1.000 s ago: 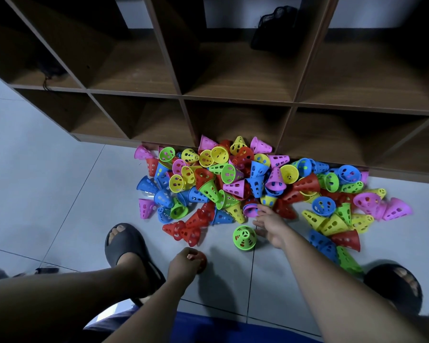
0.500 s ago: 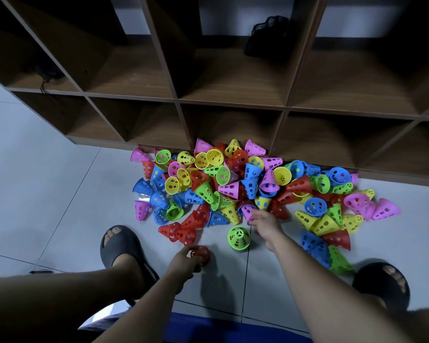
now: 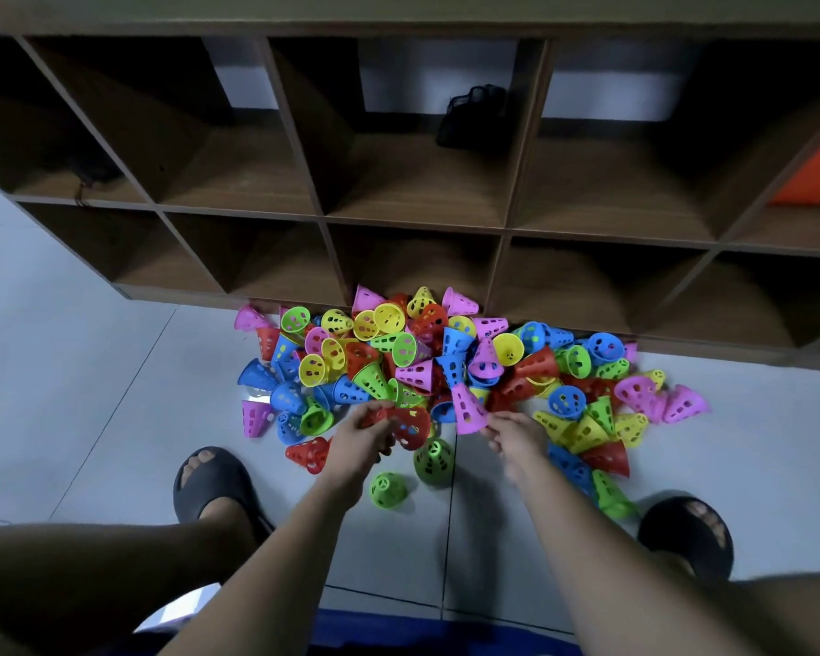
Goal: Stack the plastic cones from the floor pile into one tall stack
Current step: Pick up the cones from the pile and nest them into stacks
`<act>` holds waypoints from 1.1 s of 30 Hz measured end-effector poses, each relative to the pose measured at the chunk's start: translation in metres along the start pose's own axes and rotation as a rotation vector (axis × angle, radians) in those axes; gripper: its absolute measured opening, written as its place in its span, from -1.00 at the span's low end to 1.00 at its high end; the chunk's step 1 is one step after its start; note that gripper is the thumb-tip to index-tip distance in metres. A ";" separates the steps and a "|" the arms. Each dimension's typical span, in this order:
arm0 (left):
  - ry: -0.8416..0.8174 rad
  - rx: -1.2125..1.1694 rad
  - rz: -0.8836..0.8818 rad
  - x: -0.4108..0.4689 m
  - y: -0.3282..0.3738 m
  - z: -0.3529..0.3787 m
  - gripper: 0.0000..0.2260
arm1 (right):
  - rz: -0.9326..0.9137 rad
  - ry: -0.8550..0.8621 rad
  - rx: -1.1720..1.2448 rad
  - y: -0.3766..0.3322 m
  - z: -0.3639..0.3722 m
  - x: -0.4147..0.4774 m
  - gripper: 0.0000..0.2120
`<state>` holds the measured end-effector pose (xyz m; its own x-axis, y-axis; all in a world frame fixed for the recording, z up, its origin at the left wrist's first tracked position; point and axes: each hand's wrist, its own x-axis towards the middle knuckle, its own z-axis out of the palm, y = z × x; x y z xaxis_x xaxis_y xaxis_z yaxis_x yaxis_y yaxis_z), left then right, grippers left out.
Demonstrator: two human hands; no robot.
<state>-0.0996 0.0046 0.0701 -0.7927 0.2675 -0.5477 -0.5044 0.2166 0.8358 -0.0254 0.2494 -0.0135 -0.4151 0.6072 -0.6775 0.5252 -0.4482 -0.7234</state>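
We look straight down from head height at a grey tiled floor (image 3: 91, 395). A pile of plastic cones (image 3: 427, 357) in pink, yellow, blue, green and red, all pierced with holes, lies in the middle of the frame against the foot of a brown wooden cubby shelf (image 3: 507, 182) that fills the upper half.

Two bare forearms reach up from the bottom edge toward the near side of the pile. The left hand (image 3: 358, 440), just left of centre, has its fingers curled round a red cone (image 3: 412, 426), held just above the floor at the pile's near edge. Blur keeps us from telling whether it holds more than one. The right hand (image 3: 517, 442), just right of centre, pinches a pink cone (image 3: 467, 409) by its wide rim, narrow tip pointing toward the shelf. The two held cones are near each other but apart.

Below the hands, two green cones (image 3: 434, 461) sit apart from the pile, and a loose red cone (image 3: 308, 454) lies to the left hand's left.

A foot in a black slipper (image 3: 209, 485) stands at lower left, another (image 3: 692, 537) at lower right. A black mesh bag (image 3: 474, 116) sits in an upper cubby, and something orange (image 3: 815, 177) shows at the right edge.
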 end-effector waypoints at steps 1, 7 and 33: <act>-0.014 -0.023 0.016 0.000 0.003 0.004 -0.79 | 0.021 -0.041 0.072 -0.004 -0.001 -0.004 -0.92; -0.135 0.124 0.081 -0.011 0.007 0.028 -0.79 | 0.128 -0.267 0.397 -0.022 -0.004 -0.026 -0.86; -0.087 0.272 -0.370 0.010 -0.096 0.000 -0.57 | 0.133 -0.344 -0.212 0.018 0.021 0.006 -0.79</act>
<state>-0.0593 -0.0131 -0.0158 -0.5385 0.2013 -0.8182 -0.6305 0.5480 0.5498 -0.0346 0.2313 -0.0333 -0.5379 0.2831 -0.7941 0.7174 -0.3411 -0.6075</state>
